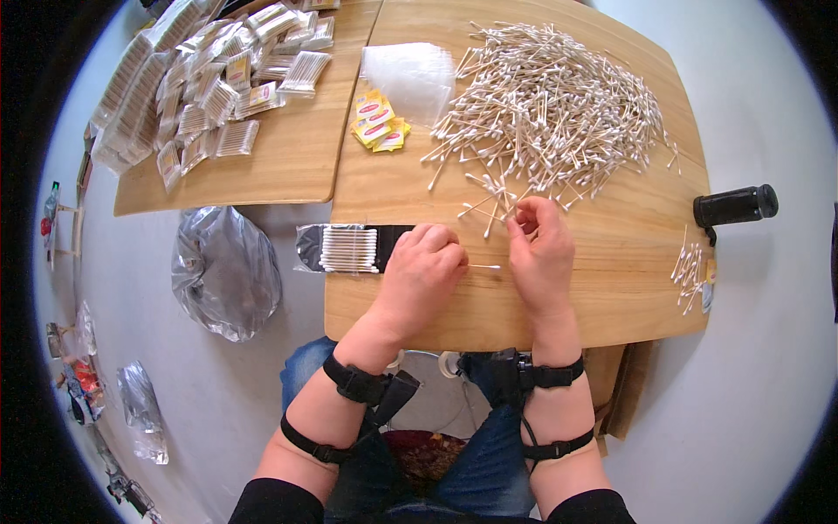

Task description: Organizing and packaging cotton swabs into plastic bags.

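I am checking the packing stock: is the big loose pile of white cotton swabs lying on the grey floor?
No, the big loose pile of white cotton swabs lies on the light wooden table.

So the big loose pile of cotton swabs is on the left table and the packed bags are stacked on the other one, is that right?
Not quite. The head view shows the loose pile of cotton swabs on the right table, the one where the left hand and right hand are working. The packed bags are on the other table, to the left.
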Demonstrator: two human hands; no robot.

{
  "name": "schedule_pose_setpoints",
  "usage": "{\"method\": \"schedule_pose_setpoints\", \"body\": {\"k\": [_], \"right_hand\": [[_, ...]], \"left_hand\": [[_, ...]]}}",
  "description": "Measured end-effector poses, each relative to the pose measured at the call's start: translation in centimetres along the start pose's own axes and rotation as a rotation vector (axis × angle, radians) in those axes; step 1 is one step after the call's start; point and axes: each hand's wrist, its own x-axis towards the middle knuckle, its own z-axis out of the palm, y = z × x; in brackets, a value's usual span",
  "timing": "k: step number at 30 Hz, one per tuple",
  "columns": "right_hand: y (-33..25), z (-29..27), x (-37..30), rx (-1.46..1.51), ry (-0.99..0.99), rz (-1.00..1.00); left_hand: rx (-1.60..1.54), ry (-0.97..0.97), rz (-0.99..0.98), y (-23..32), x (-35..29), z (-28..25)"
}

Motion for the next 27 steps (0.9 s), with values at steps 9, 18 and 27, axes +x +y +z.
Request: {"method": "schedule_pose_setpoints", "body": {"k": [9, 18, 27], "right_hand": [[-0.4, 1.0, -0.3, -0.004, -0.008, -0.072], [-0.6, -0.6, 0.1, -0.154, -0.114, -0.182], [1.1, -1.0, -0.1, -0.298, -0.142, -0.119]], "left_hand": [[-0.018, 0.280, -0.176, -0.9, 0.7, -0.7], [0.038, 0.134, -0.223, -1.3, 0.4, -1.1], [0.005, 0.083, -0.186, -1.7, 0.3, -1.3]]}}
